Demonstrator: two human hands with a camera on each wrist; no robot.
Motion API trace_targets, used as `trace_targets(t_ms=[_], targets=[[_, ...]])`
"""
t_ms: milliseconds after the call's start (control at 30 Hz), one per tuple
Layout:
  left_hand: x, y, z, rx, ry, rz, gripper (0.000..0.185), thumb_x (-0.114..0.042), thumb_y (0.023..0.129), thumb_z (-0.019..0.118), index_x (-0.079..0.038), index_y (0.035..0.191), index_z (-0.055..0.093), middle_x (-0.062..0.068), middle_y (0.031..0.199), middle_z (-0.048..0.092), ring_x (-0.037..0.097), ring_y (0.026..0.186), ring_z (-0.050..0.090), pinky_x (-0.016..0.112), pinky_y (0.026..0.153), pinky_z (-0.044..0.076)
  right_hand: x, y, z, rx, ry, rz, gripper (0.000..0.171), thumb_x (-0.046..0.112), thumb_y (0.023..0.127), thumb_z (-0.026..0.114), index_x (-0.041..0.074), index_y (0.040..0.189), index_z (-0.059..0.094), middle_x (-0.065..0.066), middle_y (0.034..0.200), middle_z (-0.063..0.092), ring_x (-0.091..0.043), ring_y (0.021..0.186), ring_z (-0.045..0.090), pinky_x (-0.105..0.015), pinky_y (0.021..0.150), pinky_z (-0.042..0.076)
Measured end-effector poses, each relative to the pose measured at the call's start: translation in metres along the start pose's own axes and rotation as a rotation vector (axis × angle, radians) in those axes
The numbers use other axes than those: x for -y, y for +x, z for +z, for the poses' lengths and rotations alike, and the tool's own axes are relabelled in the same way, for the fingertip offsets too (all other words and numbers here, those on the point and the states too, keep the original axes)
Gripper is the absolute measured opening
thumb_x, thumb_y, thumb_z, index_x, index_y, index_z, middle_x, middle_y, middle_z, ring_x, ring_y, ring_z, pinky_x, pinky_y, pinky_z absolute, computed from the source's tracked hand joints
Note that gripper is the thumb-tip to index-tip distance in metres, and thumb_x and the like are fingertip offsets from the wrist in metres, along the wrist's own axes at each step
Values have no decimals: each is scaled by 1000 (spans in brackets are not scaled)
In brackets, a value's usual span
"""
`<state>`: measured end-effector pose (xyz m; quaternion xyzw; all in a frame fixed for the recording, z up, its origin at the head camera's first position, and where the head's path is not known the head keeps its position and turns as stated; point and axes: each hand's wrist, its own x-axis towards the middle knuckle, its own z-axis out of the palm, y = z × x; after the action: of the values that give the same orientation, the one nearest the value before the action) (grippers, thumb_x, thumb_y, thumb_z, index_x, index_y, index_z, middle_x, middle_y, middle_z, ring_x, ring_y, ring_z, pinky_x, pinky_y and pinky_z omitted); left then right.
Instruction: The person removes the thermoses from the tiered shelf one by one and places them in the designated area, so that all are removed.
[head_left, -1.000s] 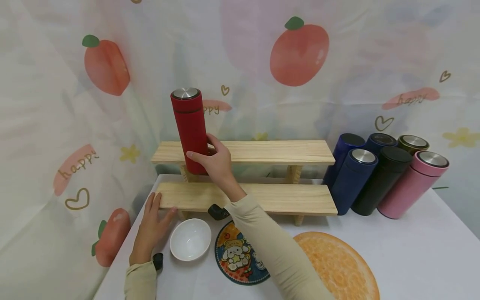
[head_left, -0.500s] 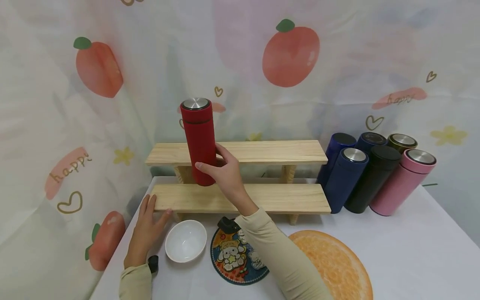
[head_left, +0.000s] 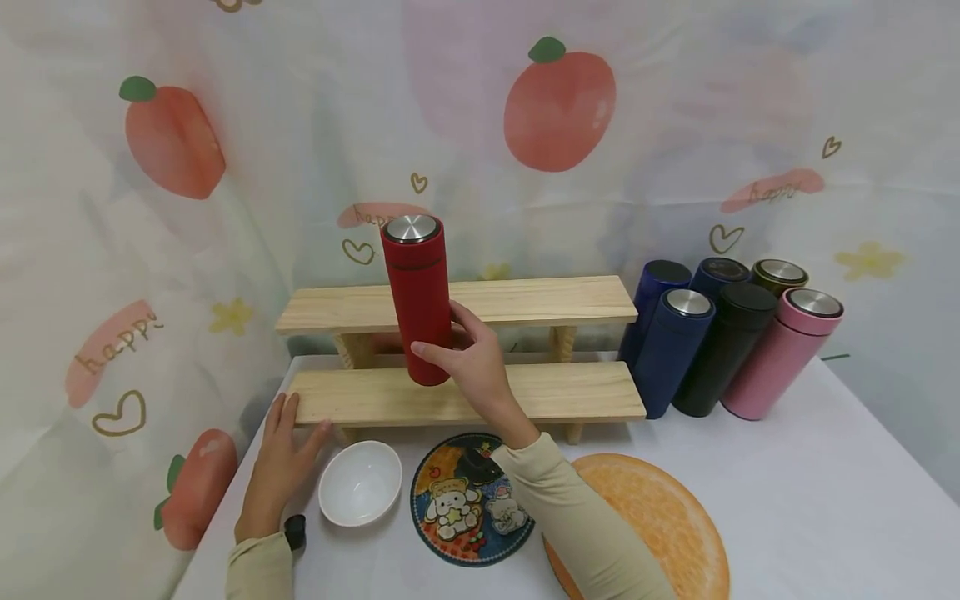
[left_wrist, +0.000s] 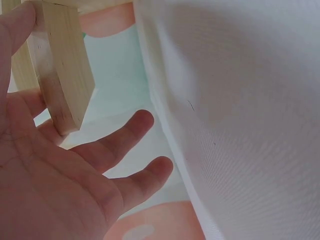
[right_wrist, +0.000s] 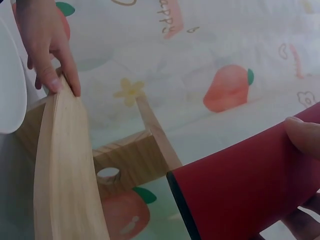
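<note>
Mid-placement — right hand [head_left: 474, 357] clamped round red flask [head_left: 418, 296], upright just above lower shelf [head_left: 540, 390], left half. Left hand [head_left: 281, 450] flat, steadying shelf's left end. Next: lowering squarely — base flat.

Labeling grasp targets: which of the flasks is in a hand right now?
The red flask, gripped low on its body by the right hand above the lower shelf. The others stand untouched at the right.

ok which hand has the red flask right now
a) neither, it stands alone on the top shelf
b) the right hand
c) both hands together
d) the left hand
b) the right hand has its fingers and thumb curled round the lower part of the red flask, holding it upright over the lower shelf, while the left hand rests at that shelf's left end.
</note>
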<state>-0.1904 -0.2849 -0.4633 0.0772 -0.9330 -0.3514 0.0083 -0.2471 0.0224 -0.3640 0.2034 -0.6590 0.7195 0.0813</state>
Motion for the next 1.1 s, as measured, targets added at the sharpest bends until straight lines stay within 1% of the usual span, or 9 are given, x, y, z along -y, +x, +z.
trace_targets(t_ms=[233,333,500,733,900,1100], targets=[[3,-1,-2,6,3,13,97,-57,108,57,-4,171,6,23,177,-9,52,160,6,73,123,15,-1,-11,-14,-10,-56,2,70,13,92,84,9,156,55,-11,140,67,-33,124,66,-49,97,60],[3,-2,-3,10,4,6,97,-56,108,57,-3,171,6,24,177,-9,53,160,7,73,122,16,0,-16,-18,-16,-70,9,72,13,92,84,8,157,54,-12,142,67,-34,125,66,-49,98,60],[1,-2,-3,26,3,-13,98,-56,108,57,-3,171,3,24,176,-11,55,159,6,74,121,16,1,-27,-29,-57,-82,25,72,12,93,83,7,158,52,-14,143,66,-35,126,66,-51,101,58],[-1,-1,-1,30,8,-6,99,-57,108,57,-3,171,3,24,176,-11,54,159,6,74,121,15,2,-39,-52,-101,-98,8,69,10,93,82,6,156,54,-14,141,68,-34,124,67,-50,100,58],[-1,-1,-1,33,14,-2,100,-57,108,57,-2,171,3,25,176,-12,54,159,5,74,122,15,5,-47,-68,-135,-131,5,69,11,93,83,5,155,55,-15,139,69,-34,122,68,-48,100,58],[1,-2,-2,26,17,10,99,-56,108,58,1,170,4,26,176,-11,54,159,4,74,122,14,7,-55,-86,-170,-158,2,72,9,92,84,6,157,53,-15,140,68,-34,122,68,-39,98,59]])
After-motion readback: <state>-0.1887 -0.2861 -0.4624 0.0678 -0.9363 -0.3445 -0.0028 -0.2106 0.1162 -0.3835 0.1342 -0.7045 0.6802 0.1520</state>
